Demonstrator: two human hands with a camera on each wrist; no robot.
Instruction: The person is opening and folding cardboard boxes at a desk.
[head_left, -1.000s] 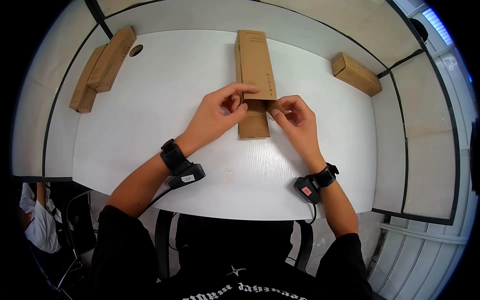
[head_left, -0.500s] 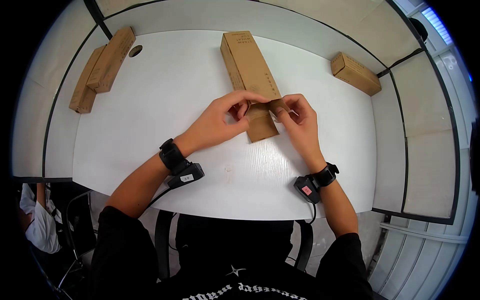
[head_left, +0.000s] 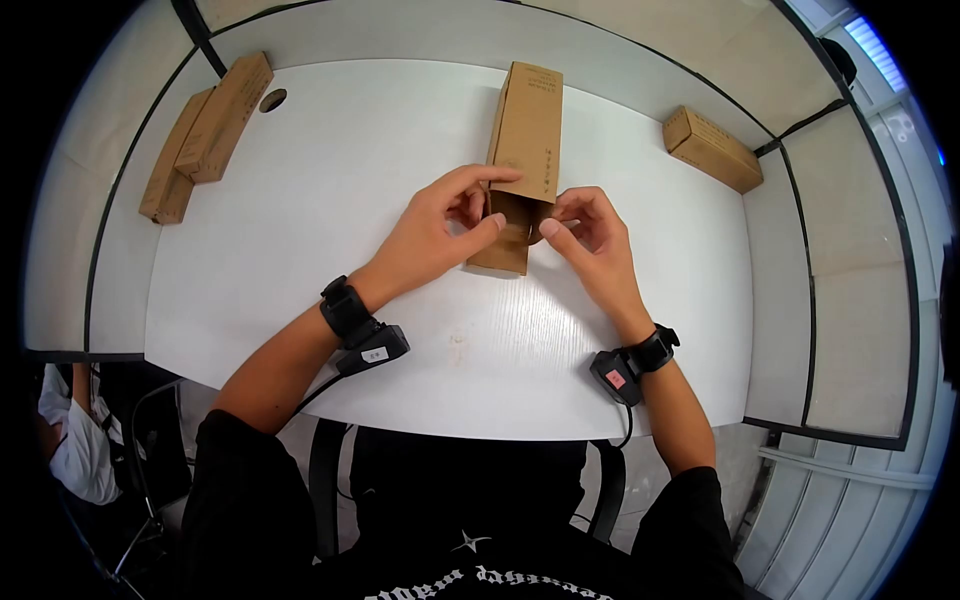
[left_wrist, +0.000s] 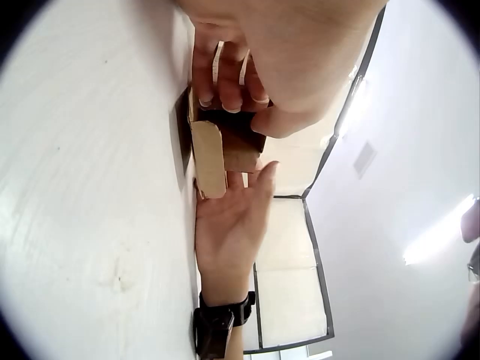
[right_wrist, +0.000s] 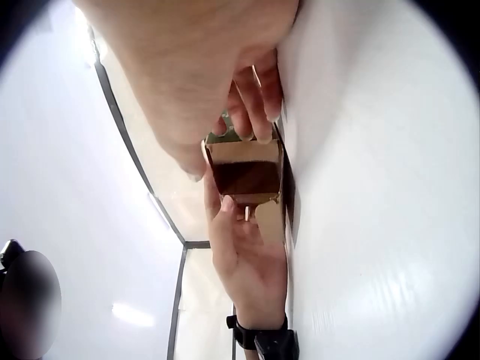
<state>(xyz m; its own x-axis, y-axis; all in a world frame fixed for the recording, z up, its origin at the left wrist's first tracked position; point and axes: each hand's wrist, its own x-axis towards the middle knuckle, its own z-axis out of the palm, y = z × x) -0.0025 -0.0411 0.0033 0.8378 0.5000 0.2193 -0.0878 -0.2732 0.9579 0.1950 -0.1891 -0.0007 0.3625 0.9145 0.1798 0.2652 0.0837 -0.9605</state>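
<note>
A long printed cardboard box (head_left: pixel 530 125) lies on the white table, its open end toward me. The end flap (head_left: pixel 497 262) folds out flat along the tabletop. My left hand (head_left: pixel 440 228) holds the box's left side at the opening, forefinger stretched across the top and thumb by the mouth. At the opposite side, my right hand (head_left: pixel 600 250) grips near the side flap with bent fingers and thumb. The right wrist view looks into the dark inside of the box (right_wrist: pixel 244 151), with fingers behind the near flap.
Two closed cardboard boxes (head_left: pixel 225 120) lie side by side at the back left, near a round hole (head_left: pixel 272 101) in the table. Another cardboard box (head_left: pixel 712 148) lies at the back right. Low pale partitions (head_left: pixel 400 40) enclose the table (head_left: pixel 330 170).
The box's far end swung left, then back right past its first position. The open end stays between both hands, which have barely moved.
</note>
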